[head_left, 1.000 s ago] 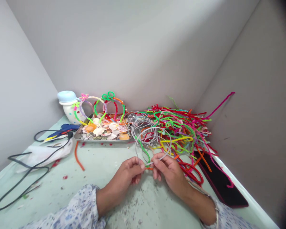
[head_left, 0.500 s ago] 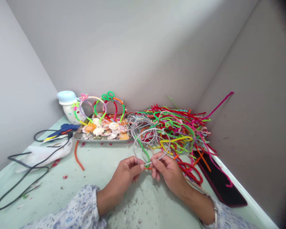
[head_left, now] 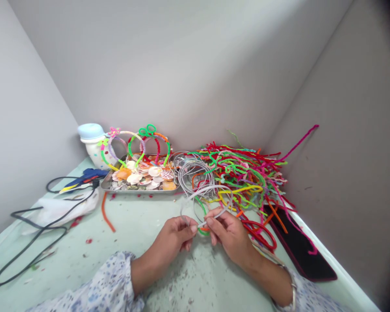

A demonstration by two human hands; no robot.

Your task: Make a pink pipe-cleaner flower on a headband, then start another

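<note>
A loop of grey wire (head_left: 211,188) is held up over the table between my two hands. My left hand (head_left: 170,238) is closed, thumb and forefinger pinching one part of the wire. Close beside it, my right hand (head_left: 229,236) grips the loop with thumb and fingers. Just behind and below the fingertips is a green pipe cleaner (head_left: 203,233) with an orange piece by it; whether it is attached to the wire I cannot tell. Behind the hands lies a coil of grey wire (head_left: 181,178).
A heap of coloured pipe cleaners (head_left: 243,167) spreads at the back right, beside a black flat case (head_left: 308,251). A metal tray (head_left: 139,192) holds shells, with decorated headbands (head_left: 167,151) standing over it. At left are a white jar (head_left: 95,149), blue-handled pliers (head_left: 91,174) and a black cable (head_left: 11,260).
The grey loop has tilted and its far edge has dropped lower. The green pipe cleaner has shifted down behind the fingertips. Both hands have stayed almost in place.
</note>
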